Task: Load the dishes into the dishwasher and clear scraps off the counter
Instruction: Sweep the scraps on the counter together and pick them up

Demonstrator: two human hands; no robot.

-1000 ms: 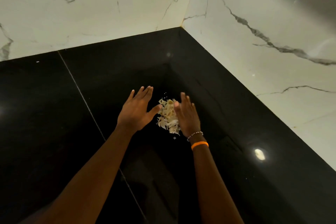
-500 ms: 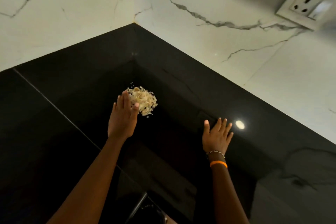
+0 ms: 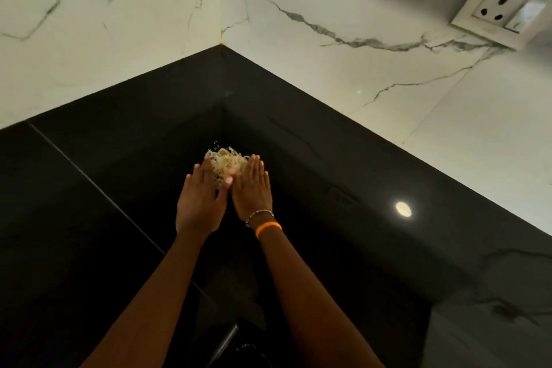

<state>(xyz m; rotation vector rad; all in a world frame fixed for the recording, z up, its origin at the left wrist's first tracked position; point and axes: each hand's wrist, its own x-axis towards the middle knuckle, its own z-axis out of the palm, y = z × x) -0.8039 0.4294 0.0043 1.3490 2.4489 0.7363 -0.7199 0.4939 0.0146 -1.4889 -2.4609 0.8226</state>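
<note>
scraps (image 3: pixel 227 162) on counter (image 3: pixel 119 164), between hands

Left hand (image 3: pixel 198 199): flat, fingers straight and together, pointing toward 12 o'clock.
Right hand (image 3: pixel 251 188): flat, fingers straight, just beside the left, at its 3 o'clock.
Forearms: both bare, outstretched, converging from 6 o'clock.
</note>
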